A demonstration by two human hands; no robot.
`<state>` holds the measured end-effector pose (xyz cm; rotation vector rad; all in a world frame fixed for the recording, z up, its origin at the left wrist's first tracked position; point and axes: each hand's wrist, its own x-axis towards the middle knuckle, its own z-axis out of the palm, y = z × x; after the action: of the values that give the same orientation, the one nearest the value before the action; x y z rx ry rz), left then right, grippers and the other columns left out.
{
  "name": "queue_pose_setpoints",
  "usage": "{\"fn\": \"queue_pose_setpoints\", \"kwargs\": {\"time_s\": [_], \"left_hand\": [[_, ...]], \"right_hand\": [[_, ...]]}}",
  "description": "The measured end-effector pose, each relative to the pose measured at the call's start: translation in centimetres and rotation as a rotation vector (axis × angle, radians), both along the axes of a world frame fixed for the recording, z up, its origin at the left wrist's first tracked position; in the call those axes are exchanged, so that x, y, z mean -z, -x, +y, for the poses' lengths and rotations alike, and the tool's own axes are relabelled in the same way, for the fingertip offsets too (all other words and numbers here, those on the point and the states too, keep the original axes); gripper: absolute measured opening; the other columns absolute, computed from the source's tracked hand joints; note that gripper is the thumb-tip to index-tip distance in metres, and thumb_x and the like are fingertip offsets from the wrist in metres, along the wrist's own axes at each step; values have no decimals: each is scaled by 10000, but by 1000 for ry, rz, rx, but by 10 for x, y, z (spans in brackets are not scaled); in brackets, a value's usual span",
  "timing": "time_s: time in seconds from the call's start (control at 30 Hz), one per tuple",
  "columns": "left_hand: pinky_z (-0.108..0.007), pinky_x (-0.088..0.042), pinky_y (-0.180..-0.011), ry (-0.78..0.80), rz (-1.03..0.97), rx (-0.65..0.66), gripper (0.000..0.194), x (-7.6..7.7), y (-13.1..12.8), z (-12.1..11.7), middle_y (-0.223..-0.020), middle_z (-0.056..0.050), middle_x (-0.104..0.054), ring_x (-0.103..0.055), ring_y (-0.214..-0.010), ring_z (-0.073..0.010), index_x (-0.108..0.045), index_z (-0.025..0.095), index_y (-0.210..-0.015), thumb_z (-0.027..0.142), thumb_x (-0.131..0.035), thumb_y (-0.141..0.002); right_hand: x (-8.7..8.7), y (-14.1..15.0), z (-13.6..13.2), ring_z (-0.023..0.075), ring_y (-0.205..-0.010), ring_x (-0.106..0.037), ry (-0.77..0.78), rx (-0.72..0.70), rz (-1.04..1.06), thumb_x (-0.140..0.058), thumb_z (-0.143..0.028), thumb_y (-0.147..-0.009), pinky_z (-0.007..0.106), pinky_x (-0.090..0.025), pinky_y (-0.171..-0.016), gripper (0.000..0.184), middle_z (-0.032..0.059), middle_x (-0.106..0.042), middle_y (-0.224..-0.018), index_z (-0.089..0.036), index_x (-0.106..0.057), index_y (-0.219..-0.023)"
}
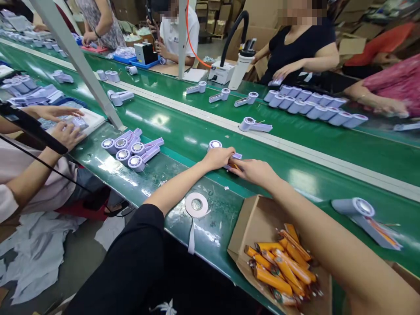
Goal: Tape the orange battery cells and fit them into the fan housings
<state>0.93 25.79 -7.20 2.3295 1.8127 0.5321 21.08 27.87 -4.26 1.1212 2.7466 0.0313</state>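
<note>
Left hand (219, 158) and right hand (257, 171) gripping lilac casing (236, 155), round head (215, 144) beyond left hand.

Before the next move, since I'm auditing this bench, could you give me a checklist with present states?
1. Left hand and right hand at the pale purple, round-headed plastic part: ok.
2. Contents of its slim handle seated: cannot tell; the hands hide them.
3. Orange cylinders available in the open brown cardboard box: ok.
4. White ring-shaped tape roll lying flat on the green bench: ok.
5. Roll's loose white tail kept on the bench: not ok; it hangs over the edge.
</note>
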Motion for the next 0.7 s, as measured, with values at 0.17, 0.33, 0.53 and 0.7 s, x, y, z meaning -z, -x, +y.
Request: {"fn": "queue_pose_setpoints", "kwargs": {"time_s": [0.17,0.33,0.53,0.7], "left_hand": [[-328,-521,-853,1,-13,0,308,-5,-5,-1,-1166,-113,-836,-771,-1055,-267,-740,221,-1263,278,-480,-1108],[-339,-510,-851,-40,-31,60,288,-6,-6,-1,-1145,-154,-826,-761,-1039,-280,-748,181,-1185,207,-483,-1075],[-330,-507,-879,-33,-45,94,249,-4,-19,-1,-1151,-142,-824,-759,-1064,-273,-767,196,-1146,206,-530,-1069],[-377,-531,-872,21,-25,60,283,-20,-30,-10,-1174,-193,-820,-767,-1098,-314,-776,143,-1202,187,-530,-1071]], "right_hand": [[-25,20,-15,373,-1159,-781,37,-31,-138,-485,-482,-1079,415,-584,-849,521,173,-795,-1335,-318,-666,-1539],[-39,10,-16,359,-1168,-774,74,-31,-123,-527,-470,-1053,406,-567,-885,540,143,-792,-1360,-371,-631,-1573],[-34,-17,-25,352,-1080,-787,89,81,-70,-523,-540,-1064,395,-553,-854,591,126,-827,-1242,-413,-564,-1640],[-29,-4,-23,361,-1073,-793,96,34,-86,-598,-463,-1015,409,-565,-842,508,168,-830,-1229,-319,-725,-1485]]}}
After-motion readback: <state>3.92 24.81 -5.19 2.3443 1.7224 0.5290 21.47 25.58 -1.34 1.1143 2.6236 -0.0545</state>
